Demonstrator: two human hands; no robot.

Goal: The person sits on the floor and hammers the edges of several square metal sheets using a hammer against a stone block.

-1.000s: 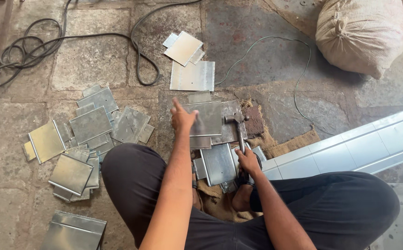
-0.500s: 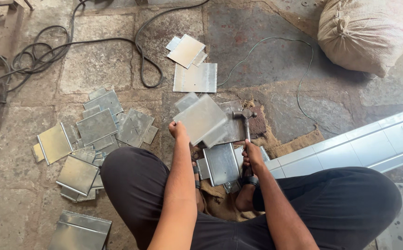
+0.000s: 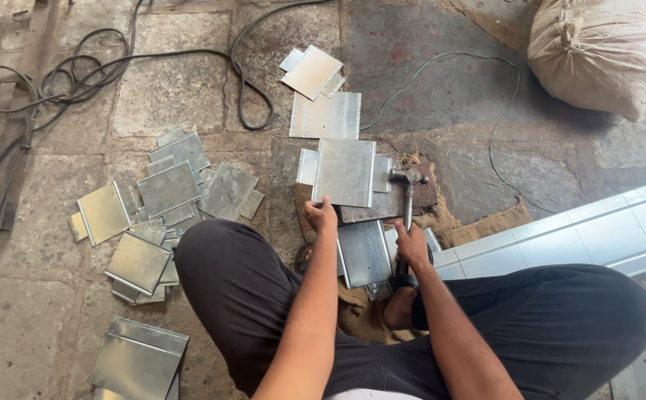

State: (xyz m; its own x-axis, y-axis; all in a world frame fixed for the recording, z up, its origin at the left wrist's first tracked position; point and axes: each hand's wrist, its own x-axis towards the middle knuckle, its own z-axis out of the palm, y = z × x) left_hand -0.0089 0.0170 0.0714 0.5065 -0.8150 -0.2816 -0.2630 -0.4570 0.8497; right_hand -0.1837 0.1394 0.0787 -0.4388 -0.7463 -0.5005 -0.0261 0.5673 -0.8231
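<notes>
Head view: left hand (image 3: 323, 215) pinches the metal sheet (image 3: 345, 172) on the iron block (image 3: 382, 201); right hand (image 3: 412, 245), beside the block, grips the hammer (image 3: 407, 194); striking the edge needs the sheet steady

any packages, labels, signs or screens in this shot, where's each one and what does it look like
Sack: the only package, on the stone floor at upper right, bulging, beige woven cloth, its neck tied shut at its left end.
Labels, signs, screens: none in view; the metal sheet at the left hand is plain grey, and the right hand holds a hammer.
</notes>
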